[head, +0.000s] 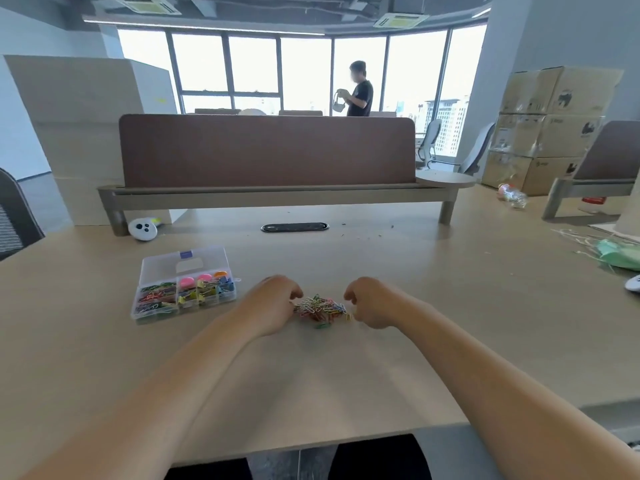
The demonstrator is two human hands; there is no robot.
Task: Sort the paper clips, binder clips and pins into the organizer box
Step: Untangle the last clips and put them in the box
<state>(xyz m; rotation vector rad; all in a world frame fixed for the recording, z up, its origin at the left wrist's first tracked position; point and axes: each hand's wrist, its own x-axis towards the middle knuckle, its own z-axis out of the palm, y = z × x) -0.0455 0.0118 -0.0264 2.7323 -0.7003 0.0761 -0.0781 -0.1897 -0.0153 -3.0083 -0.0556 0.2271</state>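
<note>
A small pile of coloured paper clips [322, 309] lies on the desk straight ahead of me. My left hand [273, 303] sits at the pile's left edge, its curled fingers in the clips. At the right edge, my right hand [370, 303] has its fingers and thumb curled together on the clips. The clear plastic organizer box [162, 315] stands to the left with its lid [162, 265] tilted back. Its compartments hold paper clips, binder clips and round pink, yellow and orange pin tubs.
The light wooden desk [415, 341] runs wide; its front edge is near my body. A brown divider panel [266, 150] closes the far side, with a cable slot [294, 227] before it. A white controller [142, 229] lies back left, green material [620, 256] far right. A person stands by the windows.
</note>
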